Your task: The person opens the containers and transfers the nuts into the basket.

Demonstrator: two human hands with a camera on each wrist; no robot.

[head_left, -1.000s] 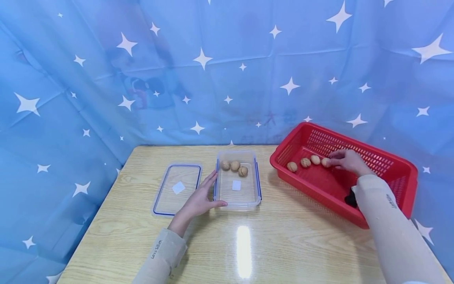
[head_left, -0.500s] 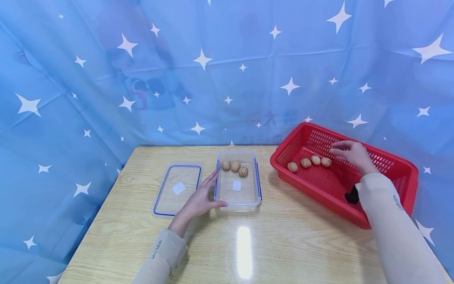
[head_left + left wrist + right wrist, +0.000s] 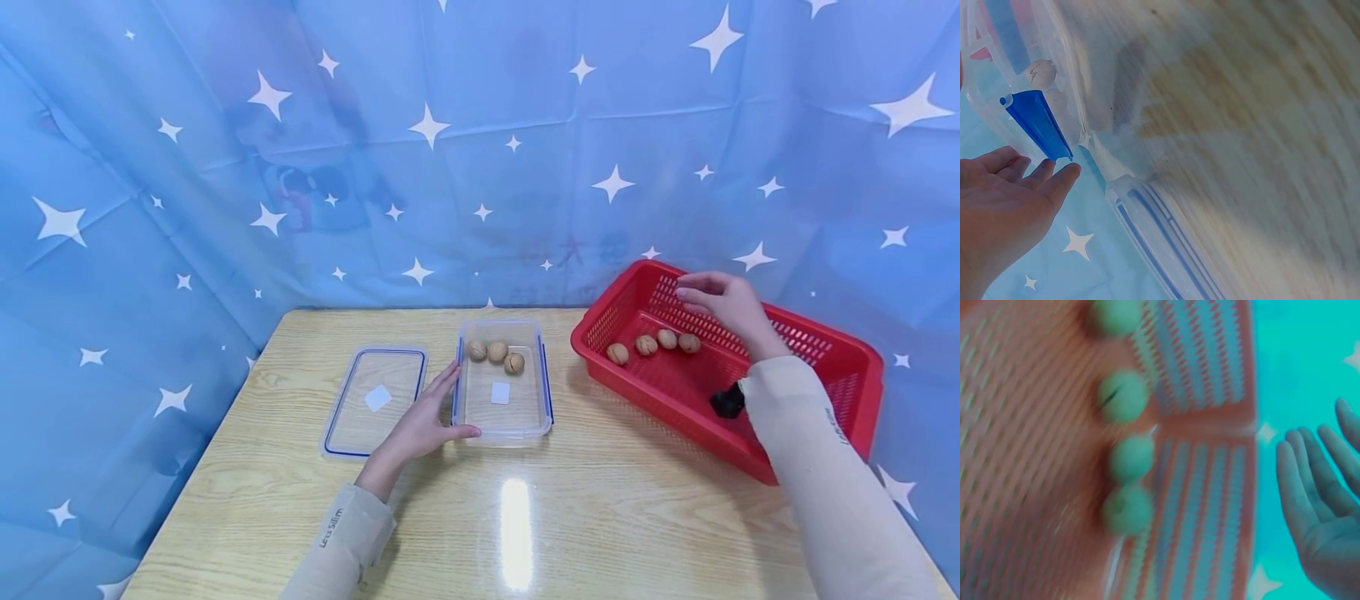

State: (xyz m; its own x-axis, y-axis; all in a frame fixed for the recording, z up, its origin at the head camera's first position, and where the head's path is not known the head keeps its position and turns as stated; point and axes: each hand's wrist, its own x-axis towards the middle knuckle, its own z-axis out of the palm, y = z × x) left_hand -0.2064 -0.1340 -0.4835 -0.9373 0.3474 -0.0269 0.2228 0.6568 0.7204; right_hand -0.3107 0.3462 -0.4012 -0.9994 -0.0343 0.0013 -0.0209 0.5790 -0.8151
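Observation:
My left hand (image 3: 416,427) rests against the left side of a clear plastic food container (image 3: 517,421), fingers extended and thumb at its front corner. Three walnuts (image 3: 497,352) lie toward the back of that container. In the left wrist view, the fingers sit by the blue latch (image 3: 1038,125) of the container. Above the red plastic basket (image 3: 660,411) on the right, my right hand (image 3: 731,310) hovers with nothing in it. Several walnuts (image 3: 667,339) form a row on the basket floor, apart from the fingers. In the right wrist view, this hand's fingers are extended.
A clear lid with a blue seal (image 3: 382,367) lies flat on the wooden table (image 3: 600,517), left of the container. Behind the table hangs a blue curtain with white stars (image 3: 480,150). A black device (image 3: 727,401) is at the right wrist.
My right hand has let go of the rightmost walnut in the basket's row, then risen and shifted a little left. The left hand and the container stay put.

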